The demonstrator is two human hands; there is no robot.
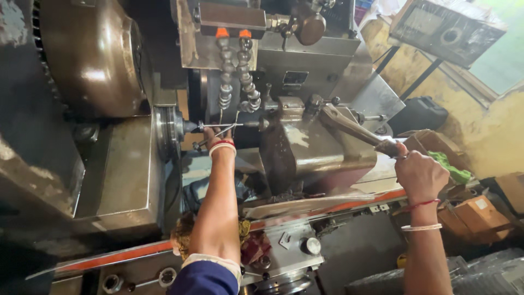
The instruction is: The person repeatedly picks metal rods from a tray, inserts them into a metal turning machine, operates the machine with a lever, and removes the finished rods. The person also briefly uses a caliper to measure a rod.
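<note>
Left hand [218, 136] stretched deep into the machine, fingers closed on a thin metal rod [218, 132] lying between the spindle nose [188, 127] on the left and the tailstock centre [261, 124] on the right, just under two segmented coolant hoses [240, 71] with orange tips. Right hand [419, 173] well apart on the other side, fingers wrapped tight round the dark grip of a long lever [355, 130] slanting up to the grey tailstock block [305, 147]. Green rag [450, 168] just behind that fist, cardboard boxes [475, 210] lower right.
</note>
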